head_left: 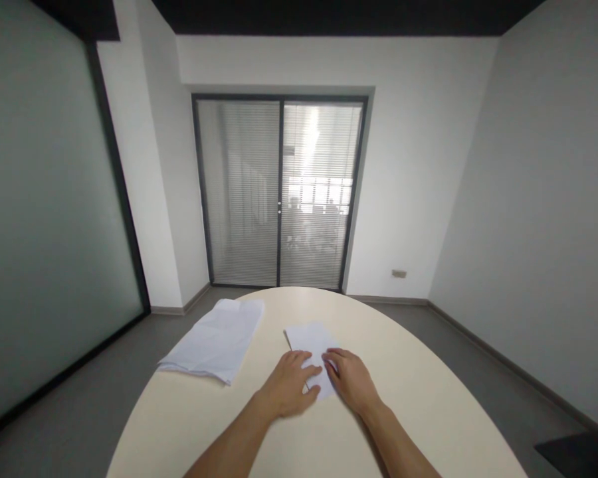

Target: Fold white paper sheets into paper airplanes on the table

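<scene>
Head view: pale walls [423, 153] and a dark ceiling [329, 16] around a cream desk [418, 398] with a rounded far end. On that desk, right under both hands, a small white sheet [311, 337], flat or nearly so, with a thin dark line along its left edge. Over the near left part of the sheet, the left hand [290, 384], palm down, fingers and thumb spread apart and laid on the paper. At the right edge of the sheet, the right hand [351, 377], fingers bent and drawn together, touching the paper; pinching it or only pressing, hard to tell from this angle. Nearer than the sheet, bare forearms [234, 441].

Left of the sheet and apart from it, a larger white stack [219, 338], layered, slightly rumpled, reaching the desk's rim. Well beyond the sheet, a dark-framed glass door [323, 199] with blinds, brighter in its right half. Beyond and right of the sheet, low on the wall, a small plate [398, 273]. Far left of the sheet, a frosted panel [44, 199] above grey floor [119, 372].
</scene>
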### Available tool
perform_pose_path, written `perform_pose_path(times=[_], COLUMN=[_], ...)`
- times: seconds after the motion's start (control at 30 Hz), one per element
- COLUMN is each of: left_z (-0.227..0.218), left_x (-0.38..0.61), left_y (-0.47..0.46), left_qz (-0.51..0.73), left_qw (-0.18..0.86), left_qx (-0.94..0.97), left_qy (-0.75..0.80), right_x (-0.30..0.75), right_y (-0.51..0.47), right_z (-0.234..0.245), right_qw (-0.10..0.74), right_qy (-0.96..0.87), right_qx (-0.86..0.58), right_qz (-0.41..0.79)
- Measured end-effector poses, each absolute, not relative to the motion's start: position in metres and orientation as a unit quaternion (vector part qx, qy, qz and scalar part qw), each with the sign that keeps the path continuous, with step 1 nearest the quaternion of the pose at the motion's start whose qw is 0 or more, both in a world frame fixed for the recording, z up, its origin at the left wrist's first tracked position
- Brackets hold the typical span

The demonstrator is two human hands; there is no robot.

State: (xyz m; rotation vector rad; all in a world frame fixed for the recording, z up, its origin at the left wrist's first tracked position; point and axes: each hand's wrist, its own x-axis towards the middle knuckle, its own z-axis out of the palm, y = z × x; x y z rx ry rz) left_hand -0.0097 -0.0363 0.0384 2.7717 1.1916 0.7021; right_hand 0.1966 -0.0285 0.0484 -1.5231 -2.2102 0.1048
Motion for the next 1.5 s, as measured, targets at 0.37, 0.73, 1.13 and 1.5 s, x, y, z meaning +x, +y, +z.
perform_pose_path(times=[0.37,0.73,1.13,1.5], left_z=[0.037,0.043,0.038,0.042], left_x=[-0.013,-0.018,-0.014,-0.01], left_y=[-0.034,-0.04,-0.041,-0.055], left_qz=[0.197,0.155,0.16,0.16], left_qw=[0.041,0.015,-0.001,0.02], left_qx=[0.854,0.803,0.803,0.797], left_qy=[0.48,0.575,0.575,0.582], right_x=[0.188,0.181,0.192,0.207], right_y=[-0.042,-0.048,-0.059,-0.049], right_z=[0.05,0.054,0.065,0.063], right_qw=[0.094,0.076,0.127,0.109], right_qy=[-0.824,-0.814,-0.864,-0.856], right_qx=[-0.544,-0.564,-0.469,-0.483], right_qz=[0.125,0.115,0.132,0.149])
